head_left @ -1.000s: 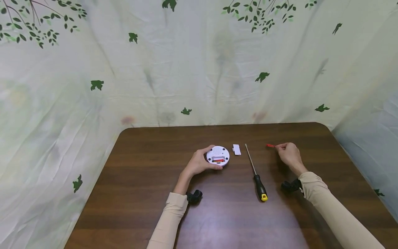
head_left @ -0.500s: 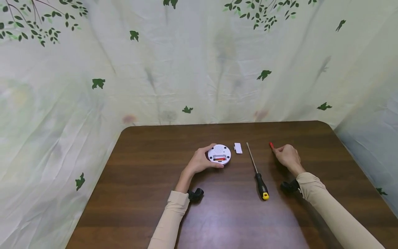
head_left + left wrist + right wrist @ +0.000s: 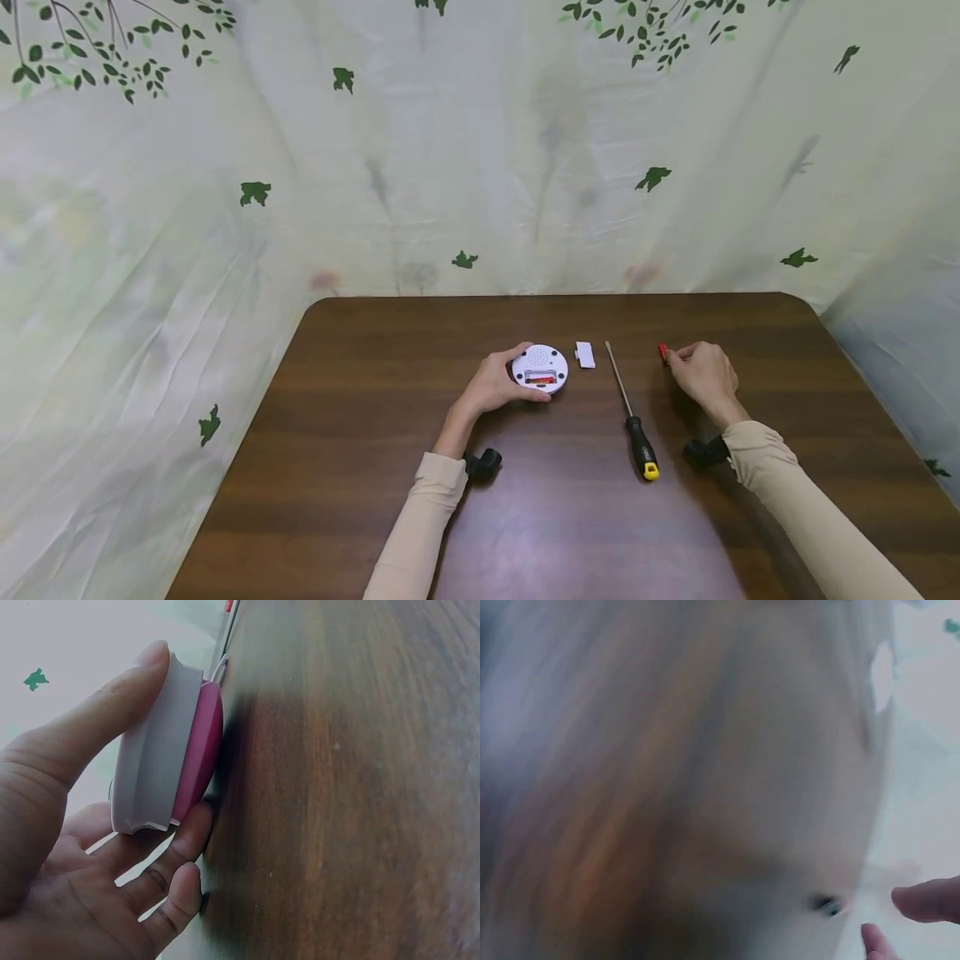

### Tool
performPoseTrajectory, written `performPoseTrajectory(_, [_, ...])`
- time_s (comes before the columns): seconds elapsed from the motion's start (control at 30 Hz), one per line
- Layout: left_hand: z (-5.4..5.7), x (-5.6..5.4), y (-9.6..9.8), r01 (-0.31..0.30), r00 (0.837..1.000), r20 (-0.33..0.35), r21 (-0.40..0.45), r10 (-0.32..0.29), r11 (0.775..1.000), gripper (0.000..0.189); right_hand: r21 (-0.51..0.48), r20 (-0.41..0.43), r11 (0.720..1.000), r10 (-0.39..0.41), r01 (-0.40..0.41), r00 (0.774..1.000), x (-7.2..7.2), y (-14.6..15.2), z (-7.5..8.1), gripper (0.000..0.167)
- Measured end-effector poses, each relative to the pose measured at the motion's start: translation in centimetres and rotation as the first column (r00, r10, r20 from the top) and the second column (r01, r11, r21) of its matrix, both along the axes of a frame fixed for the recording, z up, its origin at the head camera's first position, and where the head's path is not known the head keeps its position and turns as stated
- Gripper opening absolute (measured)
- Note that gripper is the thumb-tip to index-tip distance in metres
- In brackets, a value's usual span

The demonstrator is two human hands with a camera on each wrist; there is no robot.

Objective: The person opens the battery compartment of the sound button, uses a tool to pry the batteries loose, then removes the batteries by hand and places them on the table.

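My left hand grips a round white device by its edge. Its face shows an uncovered battery slot with a red battery inside. Seen from the left wrist, the device has a pink other side turned to the table, and the thumb lies on its white rim. Farther right, my right hand is at a second red battery. The right wrist view is blurred; the thumb and a finger stand apart, with the battery's end beyond their tips.
A small white battery cover lies right of the device. Between it and my right hand is a screwdriver with a black and yellow handle, its shaft pointing to the far edge of the brown table. Behind hangs a leaf-print cloth.
The second battery has turned from lying sideways at my right fingertips to pointing away from me. My left hand keeps its hold on the device. The head view has shifted slightly.
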State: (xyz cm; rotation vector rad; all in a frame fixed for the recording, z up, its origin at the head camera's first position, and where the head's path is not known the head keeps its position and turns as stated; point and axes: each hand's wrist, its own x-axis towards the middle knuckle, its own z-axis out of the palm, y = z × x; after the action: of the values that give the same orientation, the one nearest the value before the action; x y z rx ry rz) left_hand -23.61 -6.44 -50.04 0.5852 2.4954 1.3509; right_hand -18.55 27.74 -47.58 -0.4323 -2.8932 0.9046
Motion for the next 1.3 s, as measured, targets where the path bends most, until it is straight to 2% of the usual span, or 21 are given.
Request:
performPoseTrajectory(0.1, [0.1,-0.1,-0.1,0.003,1.0,-0.007,-0.002,-0.003,1.0,0.095,-0.05,-0.13,0.995,0.082,-0.09,0.988,-0.1,-1.6,0.8,0.031])
performPoseTrajectory(0.2, [0.1,-0.1,-0.2,0.002,1.0,-0.005,0.003,-0.002,1.0,0.095,-0.151,-0.179,0.964,0.192,-0.22,0.965,-0.3,-4.0,1.1,0.027])
performPoseTrajectory(0.27, [0.1,0.0,-0.2,0.001,1.0,-0.004,0.006,-0.001,1.0,0.094,-0.243,-0.168,0.925,0.258,-0.294,0.951,-0.4,-5.8,1.2,0.027])
performPoseTrajectory(0.4, [0.0,0.1,0.1,0.016,1.0,-0.014,0.013,-0.016,1.0,0.09,-0.408,-0.135,0.825,0.37,-0.392,0.919,-0.3,-9.1,0.8,0.027])
performPoseTrajectory(0.47, [0.0,0.1,0.2,0.028,0.999,-0.023,0.012,-0.028,1.0,0.088,-0.447,-0.118,0.792,0.409,-0.416,0.905,-0.2,-10.3,0.4,0.025])
performPoseTrajectory(0.5, [-0.1,0.1,0.3,0.035,0.999,-0.025,0.015,-0.034,0.999,0.086,-0.453,-0.108,0.784,0.424,-0.424,0.899,-0.1,-10.8,0.1,0.025])
performPoseTrajectory(0.6, [-0.1,0.1,0.2,0.036,0.999,-0.029,0.002,-0.036,0.999,0.086,-0.428,-0.093,0.786,0.453,-0.446,0.887,-0.2,-11.9,-0.4,0.022])
performPoseTrajectory(0.8, [0.1,0.0,-0.4,0.023,0.999,-0.029,-0.002,-0.023,1.0,0.087,-0.389,-0.109,0.794,0.465,-0.468,0.879,-0.8,-12.8,-0.6,0.019])
performPoseTrajectory(1.0, [0.2,0.1,-0.1,0.032,0.998,-0.045,0.007,-0.031,0.999,0.085,-0.424,-0.084,0.804,0.423,-0.416,0.902,-0.5,-12.3,-0.4,0.019])
performPoseTrajectory(1.2, [0.3,0.1,-0.2,0.015,0.999,-0.03,0.008,-0.015,1.0,0.088,-0.465,-0.066,0.805,0.382,-0.367,0.922,-0.6,-10.7,0.5,0.023])
performPoseTrajectory(1.3, [0.2,0.1,-0.3,0.005,1.0,-0.023,-0.001,-0.005,1.0,0.091,-0.439,-0.08,0.832,0.34,-0.339,0.937,-0.9,-9.0,1.1,0.023])
